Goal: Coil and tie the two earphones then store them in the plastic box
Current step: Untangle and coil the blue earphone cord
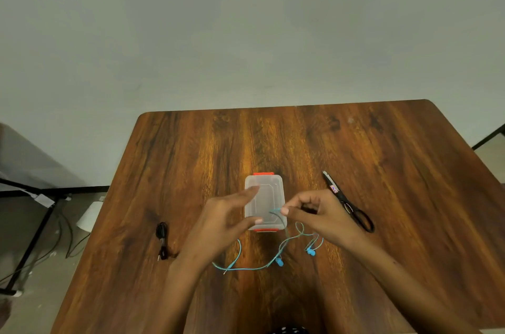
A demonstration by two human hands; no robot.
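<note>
A blue earphone (254, 268) lies uncoiled on the wooden table (382, 169), its two buds near the front of a clear plastic box (269, 194) with orange clips and a closed lid. My right hand (319, 213) pinches a raised loop of the blue cable between thumb and forefinger, just over the box's near right corner. My left hand (226, 218) hovers over the box's left side with fingers spread and straight, holding nothing. A black earphone (163, 240) lies bundled on the table to the left.
Black scissors (348, 201) lie to the right of my right hand, blades pointing away. The table's far edge meets a pale wall. Beyond the left edge are a black metal frame (32, 238) and cables on the floor.
</note>
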